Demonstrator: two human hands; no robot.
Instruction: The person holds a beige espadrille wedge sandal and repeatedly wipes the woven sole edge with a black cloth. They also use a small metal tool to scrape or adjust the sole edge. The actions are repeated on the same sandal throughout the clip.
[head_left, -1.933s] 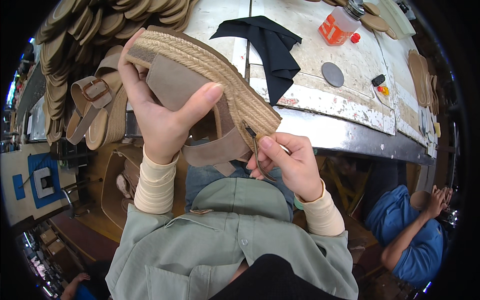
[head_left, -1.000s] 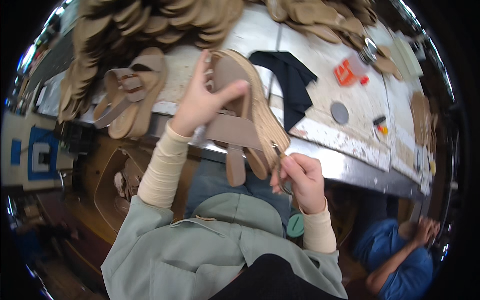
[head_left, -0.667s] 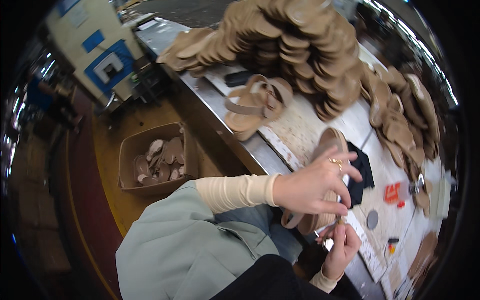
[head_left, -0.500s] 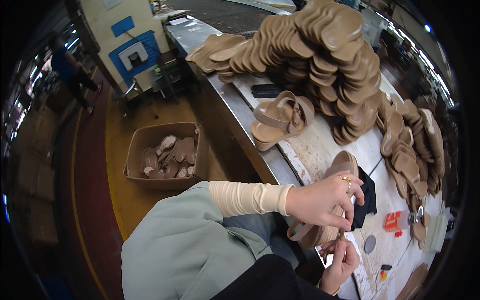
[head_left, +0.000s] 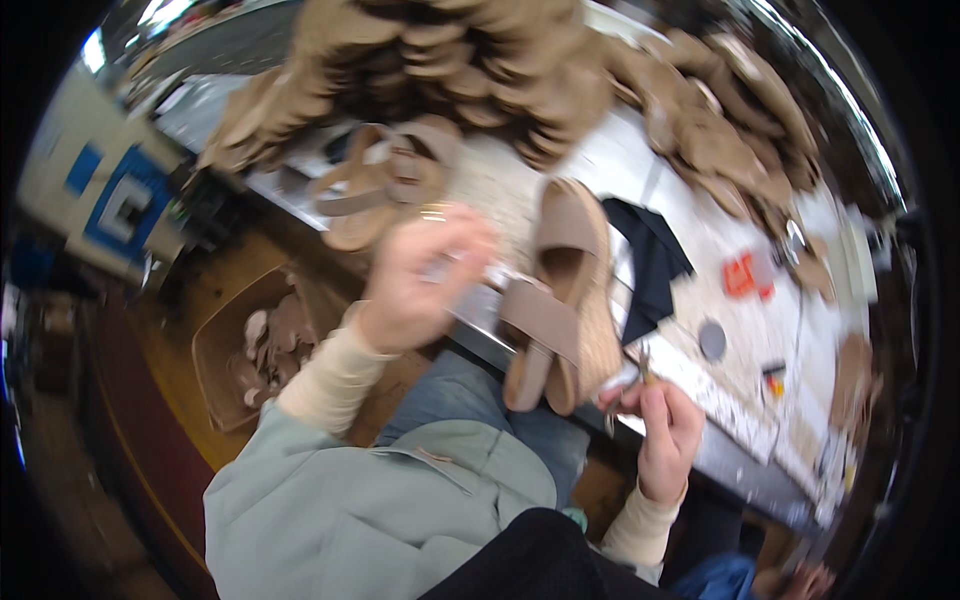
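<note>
A brown wedge sandal (head_left: 600,335) with a woven side and wide straps stands at the near edge of the table. To its left, my left hand (head_left: 425,270) is lifted near the table edge, apart from the sandal. Motion smears its fingers, which look curled; what they hold, if anything, cannot be made out. Close to the sandal's near end, my right hand (head_left: 668,435) is closed round a small pointed metal tool (head_left: 645,362), its tip up. Beyond my left hand another strapped sandal (head_left: 360,190) rests on the table.
Brown soles (head_left: 450,70) are heaped at the back, with more at the right (head_left: 715,130). A black cloth (head_left: 645,265), a grey disc (head_left: 712,340) and a red-labelled bottle (head_left: 745,275) lie right of the sandal. A carton (head_left: 215,335) of shoe parts sits on the floor. Another person's hand (head_left: 805,580) shows lower right.
My left hand has left the sandal and my right hand, swinging up and left. My right hand still grips the tool. The view has turned, so the sandal now shows more fully.
</note>
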